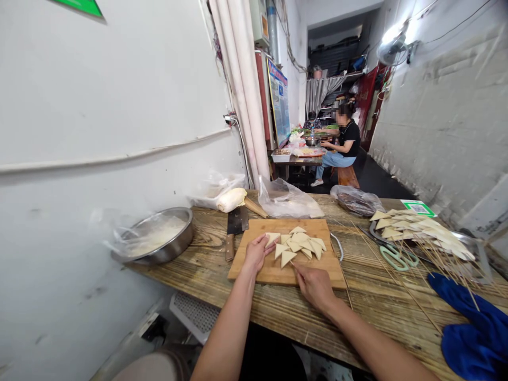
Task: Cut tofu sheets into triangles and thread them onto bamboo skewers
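Observation:
Pale triangular slices (304, 242), which look like tofu, lie in a loose pile on a wooden cutting board (244, 270). At the pile's left side, my left hand (257, 254) is closed on one triangular slice (272, 238) with its fingertips. My right hand (315, 286) is in a pinch at the board's front edge, holding a thin bamboo skewer (292, 263); only a short end shows ahead of the fingers. That end points at the nearest slice (288, 257); whether it pierces it I cannot tell.
Left of the board are a cleaver (237, 222) and a steel basin (178, 241). Plastic bags (288, 198) lie behind. To the right are green-handled scissors (399, 257), loose skewers, a tray of skewered slices (420, 227) and a blue cloth (468, 328). A person (345, 140) sits farther back.

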The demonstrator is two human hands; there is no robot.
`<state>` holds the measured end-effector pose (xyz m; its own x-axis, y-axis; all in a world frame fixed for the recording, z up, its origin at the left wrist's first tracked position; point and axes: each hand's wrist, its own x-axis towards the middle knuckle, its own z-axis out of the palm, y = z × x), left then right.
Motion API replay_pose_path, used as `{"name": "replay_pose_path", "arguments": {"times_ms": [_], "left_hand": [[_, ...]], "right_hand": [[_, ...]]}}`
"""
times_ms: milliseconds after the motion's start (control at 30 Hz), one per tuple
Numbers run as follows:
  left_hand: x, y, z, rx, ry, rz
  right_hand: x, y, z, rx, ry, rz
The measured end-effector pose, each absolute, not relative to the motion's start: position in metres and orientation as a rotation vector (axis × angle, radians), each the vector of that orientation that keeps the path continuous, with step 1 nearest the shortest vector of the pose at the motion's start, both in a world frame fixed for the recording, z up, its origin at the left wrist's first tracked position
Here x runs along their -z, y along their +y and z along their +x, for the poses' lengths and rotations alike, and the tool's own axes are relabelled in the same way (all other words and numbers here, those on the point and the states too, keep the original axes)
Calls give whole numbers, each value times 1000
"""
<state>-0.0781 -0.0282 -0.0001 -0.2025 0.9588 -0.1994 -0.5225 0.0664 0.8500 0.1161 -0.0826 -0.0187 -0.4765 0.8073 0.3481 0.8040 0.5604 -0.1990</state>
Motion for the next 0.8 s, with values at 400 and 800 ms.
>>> {"name": "replay_pose_path", "arguments": {"times_ms": [400, 800], "left_hand": [[1, -28, -75, -1464, 1080, 615], [6, -25, -77, -1502, 1019, 620]], "right_hand": [[20, -81, 112, 34, -2365, -1300], [23, -81, 112, 3, -2354, -1260]]}}
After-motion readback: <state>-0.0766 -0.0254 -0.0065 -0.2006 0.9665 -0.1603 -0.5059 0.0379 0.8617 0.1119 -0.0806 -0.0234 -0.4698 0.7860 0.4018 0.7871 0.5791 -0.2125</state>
